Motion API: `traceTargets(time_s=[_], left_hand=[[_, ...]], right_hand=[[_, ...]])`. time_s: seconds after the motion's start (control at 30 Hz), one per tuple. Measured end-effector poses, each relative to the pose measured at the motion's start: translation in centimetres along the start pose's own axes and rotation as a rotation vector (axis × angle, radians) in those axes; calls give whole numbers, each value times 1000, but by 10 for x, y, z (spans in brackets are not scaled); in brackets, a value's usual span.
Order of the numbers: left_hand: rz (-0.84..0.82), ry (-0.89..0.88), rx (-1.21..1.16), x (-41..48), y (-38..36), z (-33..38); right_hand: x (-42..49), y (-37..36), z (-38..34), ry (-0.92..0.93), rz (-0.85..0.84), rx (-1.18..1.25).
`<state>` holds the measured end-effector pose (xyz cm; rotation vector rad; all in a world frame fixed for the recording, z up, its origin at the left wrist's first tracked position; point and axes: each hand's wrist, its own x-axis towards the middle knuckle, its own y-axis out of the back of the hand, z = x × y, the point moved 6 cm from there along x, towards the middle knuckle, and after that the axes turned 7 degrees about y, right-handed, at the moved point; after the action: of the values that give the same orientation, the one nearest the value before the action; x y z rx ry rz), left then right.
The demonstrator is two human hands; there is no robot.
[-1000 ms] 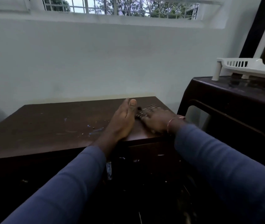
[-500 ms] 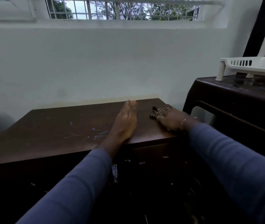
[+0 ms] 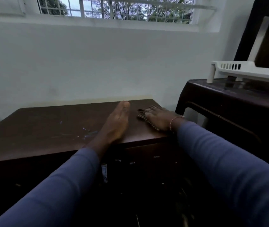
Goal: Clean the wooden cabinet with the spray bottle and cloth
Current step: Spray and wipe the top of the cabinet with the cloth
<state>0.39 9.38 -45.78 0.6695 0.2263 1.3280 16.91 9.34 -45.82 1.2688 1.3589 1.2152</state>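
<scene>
The dark wooden cabinet [image 3: 40, 128] stands against the white wall, with pale specks on its top and front. My left hand [image 3: 116, 122] rests edge-on on the cabinet top near the right end, fingers straight and together, holding nothing. My right hand [image 3: 160, 119] lies flat on a dark checked cloth [image 3: 141, 115] at the cabinet's right front corner, pressing it against the wood. Only the cloth's left edge shows past my fingers. No spray bottle is in view.
A taller dark table [image 3: 237, 102] stands close to the right of the cabinet, bearing a white plastic rack [image 3: 245, 71]. A barred window [image 3: 114, 9] runs along the top of the wall. The cabinet front below my arms is in deep shadow.
My right hand and the cloth have slid to the right along the cabinet top, away from the left hand, toward the right corner. The left hand has stayed in place.
</scene>
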Motion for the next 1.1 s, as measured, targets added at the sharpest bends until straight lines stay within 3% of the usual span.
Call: traceTargets(time_s=[0.07,0.17,0.4,0.57,0.7,0.77,0.83,0.9,0.97,1.1], left_hand=[[-60,-82,132,-4,-12,7],[-152,-143,286,4,-27,12],[-173,-250,258,11,-74,45],[-151,-193,134,18,-72,36],[-193,-243,301,21,-83,40],[-112,-349,406,17,-67,40],[102,-447,446,22,-31,33],[334,-258,164,38,21,4],[511,14,-344,42,60,-21],[456,331,-855,23,72,-17]], right_hand=[[1,-2,12,-184,22,-16],[-21,-23,-7,-164,5,-35],[-4,-9,40,-277,-2,83],[-41,-12,34,-294,138,14],[-27,4,30,-298,54,52],[-20,8,22,-241,92,65],[-15,7,24,-247,163,113],[-13,4,30,-289,203,147],[-13,3,33,-314,235,151],[-9,2,37,-308,276,163]])
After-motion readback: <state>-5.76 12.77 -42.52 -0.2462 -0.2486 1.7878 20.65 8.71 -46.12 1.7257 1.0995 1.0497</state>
